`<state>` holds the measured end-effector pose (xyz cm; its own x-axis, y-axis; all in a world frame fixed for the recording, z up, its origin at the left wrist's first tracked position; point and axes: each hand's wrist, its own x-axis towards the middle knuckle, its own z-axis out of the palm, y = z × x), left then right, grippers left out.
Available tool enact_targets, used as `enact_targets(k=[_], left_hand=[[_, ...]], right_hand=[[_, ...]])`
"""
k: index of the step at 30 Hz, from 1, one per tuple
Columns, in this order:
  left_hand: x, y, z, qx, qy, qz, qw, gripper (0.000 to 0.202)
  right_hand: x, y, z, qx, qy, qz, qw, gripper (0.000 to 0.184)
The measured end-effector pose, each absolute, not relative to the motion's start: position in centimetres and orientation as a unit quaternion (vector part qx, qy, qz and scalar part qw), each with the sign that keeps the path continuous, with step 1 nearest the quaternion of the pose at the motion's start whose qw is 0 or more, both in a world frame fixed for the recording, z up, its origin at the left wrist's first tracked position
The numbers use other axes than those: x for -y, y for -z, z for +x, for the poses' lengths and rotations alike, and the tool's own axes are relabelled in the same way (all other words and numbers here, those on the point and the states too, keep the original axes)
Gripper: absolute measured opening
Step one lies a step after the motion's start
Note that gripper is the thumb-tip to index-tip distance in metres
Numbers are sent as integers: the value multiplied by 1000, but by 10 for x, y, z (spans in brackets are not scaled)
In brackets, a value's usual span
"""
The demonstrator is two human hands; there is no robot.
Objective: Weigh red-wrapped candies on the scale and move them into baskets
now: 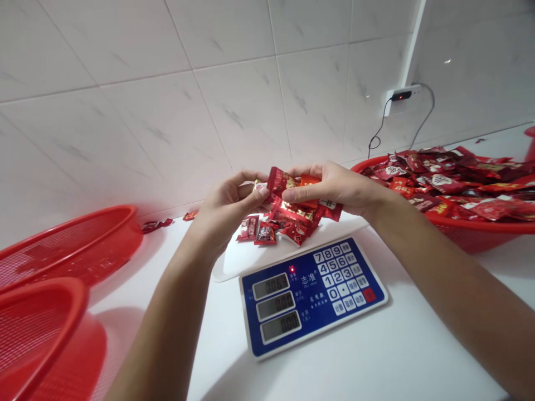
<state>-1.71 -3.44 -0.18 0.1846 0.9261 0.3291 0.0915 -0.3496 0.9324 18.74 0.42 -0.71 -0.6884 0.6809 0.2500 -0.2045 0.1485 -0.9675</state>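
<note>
**Counter inventory, left to right, placed by the digital scale (313, 295)**

1. Two red mesh baskets (62, 250): far left of the scale, one overlapping the other, their rims tilted up in the wide view.
2. Two loose red packets (156, 225): on the white counter (376, 356), beyond and left of the scale, lying just beside the tiled wall (125, 111).
3. Left hand (228, 209): above the back left corner of the scale, fingers curled around one side of a bunch of red candy packets (288, 195).
4. Right hand (334, 189): above the back of the scale, thumb and fingers closing on the other side of the same bunch. The two hands are together, with the packets pinched between them.
5. Small pile of red packets (271, 231): on the white weighing tray (234, 262) at the back of the scale, directly below the hands.
6. Scale front: blue panel with three display windows (276, 306) at its left and a keypad (345, 278) at its right. A small red light shows above the windows. The top reading is probably 0.63, though the digits are hard to make out.
7. Red mesh basket (472, 227): right of the scale, heaped with red packets (460, 184).
8. Wall socket with plugged-in adapter (401, 97): on the tiled wall behind that basket, with a black cable (426, 111) hanging from it.
</note>
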Motion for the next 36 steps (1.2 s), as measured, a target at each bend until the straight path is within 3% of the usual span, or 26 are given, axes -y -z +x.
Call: enact_targets(k=[8,11,14,17,20,23,27,31,33,36], left_hand=[[39,3,-9,-401,-495,666,388,37],[40,4,-10,-446,-482,686,314,51],[36,9,-14,-544,-379,727,179,78],[26,19,-17,-606,-202,762,108,103],[13,27,-16,-634,-77,759,129,116],[1,30,-13,-643,-35,753,134,122],[-6,28,-7,-619,-18,773,138,111],[0,34,-4,-588,-49,799,119,87],[6,38,-4,-575,-79,809,96,73],[15,42,-5,-551,-121,823,67,48]], right_hand=[[-4,3,193,695,-580,-192,378,35],[-2,-11,218,729,-466,-260,428,33],[-2,-25,259,729,-251,-454,446,31],[-11,-26,299,667,-65,-650,358,27],[-25,-16,325,617,-67,-742,253,26],[-33,-11,334,614,-102,-752,216,39],[-28,-17,316,645,-43,-727,232,64],[-21,-12,258,767,-32,-570,292,60],[-20,-2,225,843,-111,-464,248,76],[-25,14,193,870,-190,-436,130,104]])
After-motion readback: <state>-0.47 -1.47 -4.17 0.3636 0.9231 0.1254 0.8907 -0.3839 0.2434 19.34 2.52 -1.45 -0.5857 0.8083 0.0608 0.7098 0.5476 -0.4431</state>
